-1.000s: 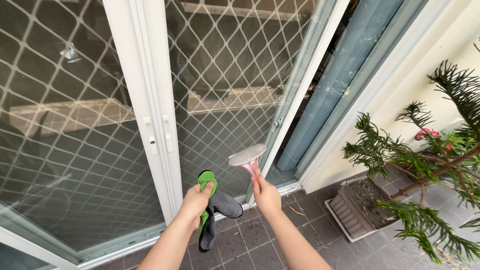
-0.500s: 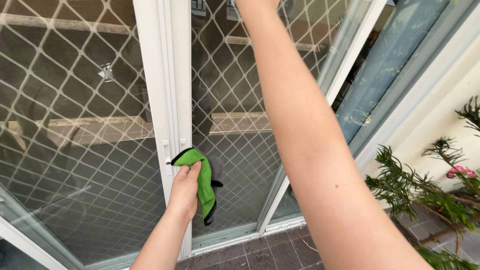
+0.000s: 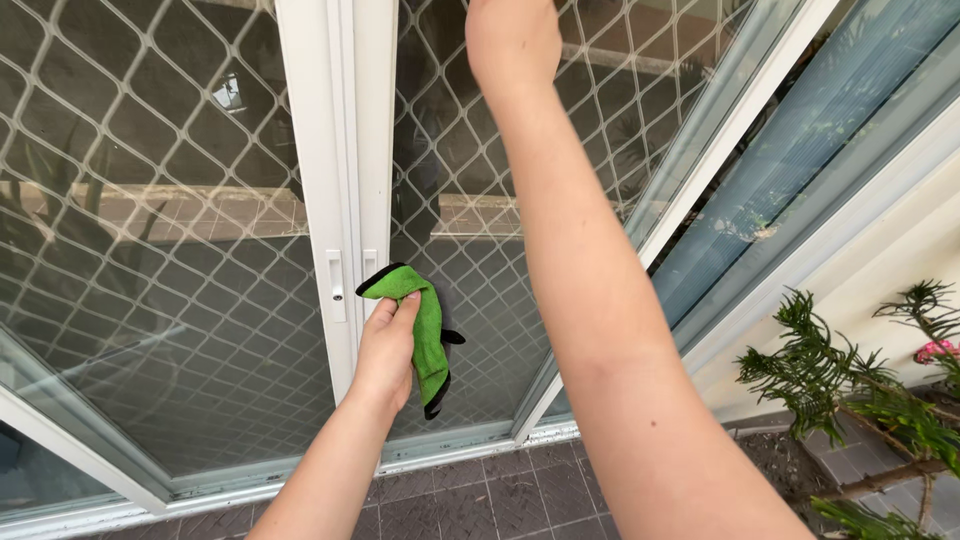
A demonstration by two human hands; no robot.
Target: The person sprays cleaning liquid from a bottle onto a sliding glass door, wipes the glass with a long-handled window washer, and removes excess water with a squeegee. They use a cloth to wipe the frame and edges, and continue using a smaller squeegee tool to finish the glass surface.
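White-framed sliding doors (image 3: pixel 335 150) with diamond security mesh filled most of the view, and the glass panel (image 3: pixel 480 230) in front of the person was the largest and least forgiving thing there: rigid, smooth, probably slick where wet, and best touched only flat-on with cloth or blade rather than pushed at an edge. A potted plant (image 3: pixel 860 400) with needle-like branches stood at about four o'clock on the grey paving. The right hand (image 3: pixel 512 35) was raised to twelve o'clock, its fingers cut off by the top edge, so I could not tell whether it was closed on anything. The left hand (image 3: pixel 385 345), near the centre at about seven o'clock from the right one, was closed around a green cloth (image 3: pixel 425 325) with dark trim, bunched by one end just beside the door handles (image 3: pixel 338 285); the cloth looked light, soft and limp, so a gathered fistful like this one seemed the sensible hold, leaving the loose tail to hang. Compared with a second earlier, the right arm had swung up from waist height, the pink squeegee it held then was no longer in view, and the left hand had lifted the cloth closer to the frame.
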